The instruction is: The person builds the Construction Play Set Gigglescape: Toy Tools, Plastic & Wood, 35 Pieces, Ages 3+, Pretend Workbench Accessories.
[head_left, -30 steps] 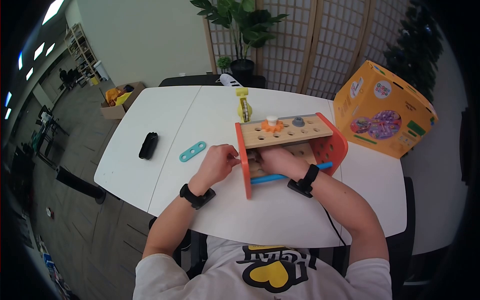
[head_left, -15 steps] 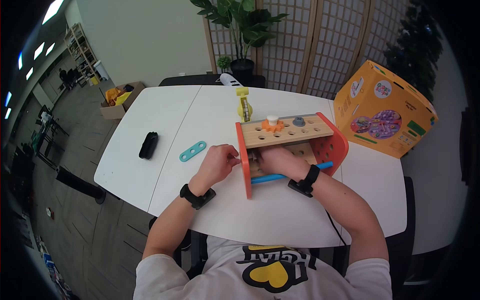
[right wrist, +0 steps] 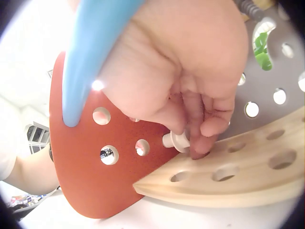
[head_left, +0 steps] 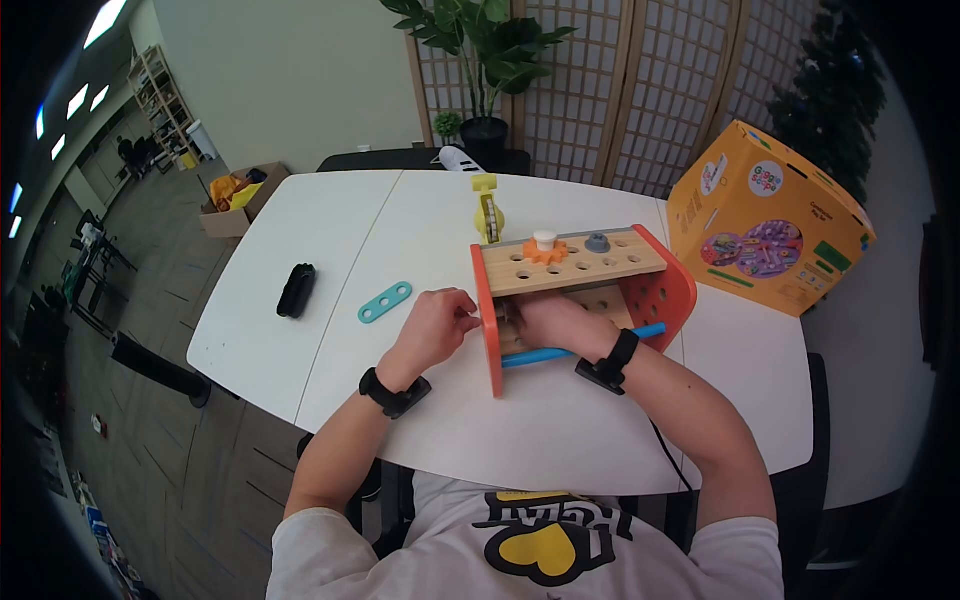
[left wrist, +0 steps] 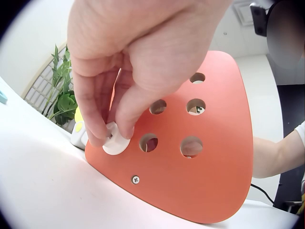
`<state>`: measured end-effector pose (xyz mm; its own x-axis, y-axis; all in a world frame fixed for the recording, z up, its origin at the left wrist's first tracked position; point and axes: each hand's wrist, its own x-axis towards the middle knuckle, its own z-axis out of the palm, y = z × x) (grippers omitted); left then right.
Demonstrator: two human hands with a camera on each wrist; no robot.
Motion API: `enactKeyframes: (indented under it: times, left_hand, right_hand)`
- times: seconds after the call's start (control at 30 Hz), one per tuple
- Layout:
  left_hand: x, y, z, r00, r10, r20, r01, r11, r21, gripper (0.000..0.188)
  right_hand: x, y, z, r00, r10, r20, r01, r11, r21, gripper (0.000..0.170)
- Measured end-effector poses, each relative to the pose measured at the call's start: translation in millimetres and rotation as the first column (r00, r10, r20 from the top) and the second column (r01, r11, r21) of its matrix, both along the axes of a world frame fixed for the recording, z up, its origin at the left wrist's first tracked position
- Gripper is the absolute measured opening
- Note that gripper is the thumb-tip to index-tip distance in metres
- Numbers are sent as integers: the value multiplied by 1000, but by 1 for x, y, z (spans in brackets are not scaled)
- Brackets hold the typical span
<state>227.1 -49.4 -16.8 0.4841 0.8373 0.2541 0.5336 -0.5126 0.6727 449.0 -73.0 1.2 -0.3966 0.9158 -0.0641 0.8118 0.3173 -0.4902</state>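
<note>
The left hand (head_left: 437, 325) is at the outside of the red side panel (head_left: 489, 330); in the left wrist view its thumb and fingers pinch a white round piece (left wrist: 116, 139) against the panel (left wrist: 205, 181). Inside the wooden bench, under its top board (head_left: 585, 262), reaches the right hand (head_left: 560, 322). The right wrist view shows that hand's fingertips (right wrist: 198, 149) pinching a white flanged piece (right wrist: 177, 141) at the panel's inner face, above the lower board (right wrist: 248, 167). A blue rod (head_left: 540, 357) crosses the bench front.
An orange gear (head_left: 545, 252) and a grey piece (head_left: 597, 243) sit on the top board. A yellow toy (head_left: 488, 215) stands behind. Left of the bench lie a teal strip (head_left: 385, 303) and a black tray (head_left: 297, 291); a large orange box (head_left: 770, 220) is at the right.
The right fingers have shifted slightly inside the bench. Otherwise the hands and bench have kept their places.
</note>
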Motion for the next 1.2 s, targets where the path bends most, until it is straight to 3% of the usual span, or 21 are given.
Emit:
enactKeyframes:
  times: [0.7, 0.8, 0.9, 1.0, 1.1, 1.2]
  left_hand:
    - [-1, -2, 4, 998, -30, -47, 32, 999, 36, 14]
    - [-1, -1, 1, 999, -34, -2, 34, 999, 40, 14]
    - [-1, -2, 2, 999, -33, -2, 33, 999, 30, 14]
    - [-1, -1, 1, 999, -37, -3, 37, 999, 27, 13]
    - [-1, -2, 2, 999, -37, -16, 38, 999, 37, 12]
    - [0, -1, 1, 999, -40, -13, 41, 998, 37, 12]
  right_hand:
    - [1, 2, 1, 1000, 10, -23, -10, 1000, -14, 25]
    - [2, 7, -19, 994, 19, -112, -5, 992, 122, 26]
    - [1, 3, -5, 998, -7, -65, 9, 1000, 19, 26]
    - [2, 3, -7, 996, -4, -84, 8, 999, 48, 25]
    - [-1, -1, 13, 998, -13, -60, 8, 997, -79, 44]
    - [1, 2, -7, 997, 2, -74, 1, 999, 42, 23]
